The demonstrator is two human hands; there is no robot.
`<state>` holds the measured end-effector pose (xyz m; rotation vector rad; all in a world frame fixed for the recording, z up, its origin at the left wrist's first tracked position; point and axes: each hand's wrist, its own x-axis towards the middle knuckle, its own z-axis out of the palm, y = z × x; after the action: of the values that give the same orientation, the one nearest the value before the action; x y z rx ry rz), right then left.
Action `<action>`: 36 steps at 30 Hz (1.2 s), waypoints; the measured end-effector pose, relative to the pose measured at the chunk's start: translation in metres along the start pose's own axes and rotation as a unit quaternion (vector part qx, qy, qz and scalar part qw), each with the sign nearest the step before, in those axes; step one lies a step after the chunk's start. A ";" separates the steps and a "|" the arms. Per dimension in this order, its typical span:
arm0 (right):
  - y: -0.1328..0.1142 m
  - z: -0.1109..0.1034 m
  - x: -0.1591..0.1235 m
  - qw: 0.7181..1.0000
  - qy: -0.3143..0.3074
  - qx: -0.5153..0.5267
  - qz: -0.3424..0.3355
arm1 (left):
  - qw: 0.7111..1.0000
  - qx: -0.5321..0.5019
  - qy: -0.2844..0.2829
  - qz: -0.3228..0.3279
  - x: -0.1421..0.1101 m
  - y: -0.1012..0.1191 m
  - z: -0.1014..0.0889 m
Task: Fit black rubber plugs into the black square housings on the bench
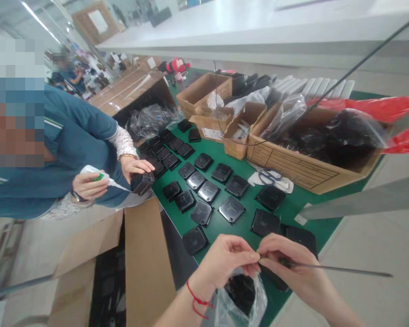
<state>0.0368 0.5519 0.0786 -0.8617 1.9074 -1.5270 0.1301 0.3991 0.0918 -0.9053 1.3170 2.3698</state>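
Clear bag (222,309) partly beyond bottom edge

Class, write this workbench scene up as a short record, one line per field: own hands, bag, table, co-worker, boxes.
Left hand: red string at wrist; fingertips meet the right hand's
Right hand: holds a thin dark rod pointing sideways
Between fingertips: too small to tell
Bag: clear plastic, dark contents, below the left hand
Table: green, with many black square parts
Co-worker: one hand grips a white bottle, nozzle towards a black part in the other hand
Boxes: several, including a large cardboard box
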 end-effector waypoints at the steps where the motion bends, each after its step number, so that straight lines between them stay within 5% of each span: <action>1: 0.001 -0.001 0.002 1.000 -0.006 0.006 0.004 | 1.000 -0.008 0.001 -0.004 0.001 0.000 0.000; 8: 0.010 -0.001 0.022 0.999 -0.051 -0.013 -0.009 | 1.000 -0.007 -0.011 0.002 0.010 0.001 -0.015; 16: 0.006 0.007 0.062 0.989 -0.094 -0.097 -0.067 | 1.000 0.008 -0.022 0.014 0.022 0.032 -0.045; 25: -0.001 0.044 0.115 0.993 -0.068 -0.080 0.050 | 0.998 -0.035 0.029 0.047 0.041 0.049 -0.084; 36: 0.014 0.067 0.145 0.966 -0.097 0.146 0.187 | 0.997 -0.059 0.005 0.052 0.041 0.078 -0.112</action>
<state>-0.0092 0.4011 0.0481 -0.4675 1.5463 -1.3868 0.1017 0.2605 0.0731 -0.9014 1.2689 2.5498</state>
